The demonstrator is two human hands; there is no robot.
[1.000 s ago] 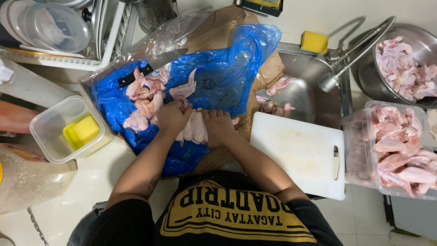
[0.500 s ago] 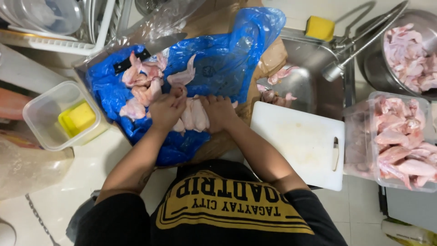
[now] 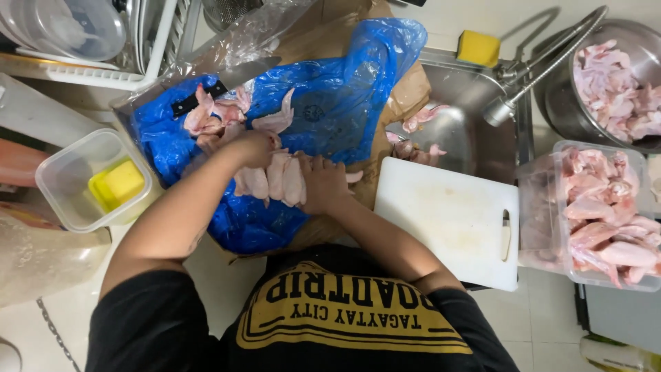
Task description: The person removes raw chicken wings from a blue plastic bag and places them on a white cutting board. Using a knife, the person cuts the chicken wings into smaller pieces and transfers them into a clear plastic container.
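Pale pink raw chicken wings (image 3: 275,180) lie on a bright blue plastic sheet (image 3: 330,110) — right of it a plain white cutting board (image 3: 447,220), left of it a clear tub (image 3: 89,180) holding a yellow sponge (image 3: 117,184). The shirt (image 3: 344,324) below the sheet is black — mustard-yellow print.

Two hands are seen, the left hand (image 3: 253,148) and the right hand (image 3: 323,184), with three raw chicken pieces (image 3: 275,180) lined up between them. One blue plastic sheet (image 3: 330,110) is spread beneath, and one knife (image 3: 227,81) is laid on it. One white cutting board (image 3: 447,217), two yellow sponges (image 3: 118,184) (image 3: 478,48), one metal bowl (image 3: 606,83) and one clear tub (image 3: 599,213) of chicken are counted; the pieces inside cannot be counted.
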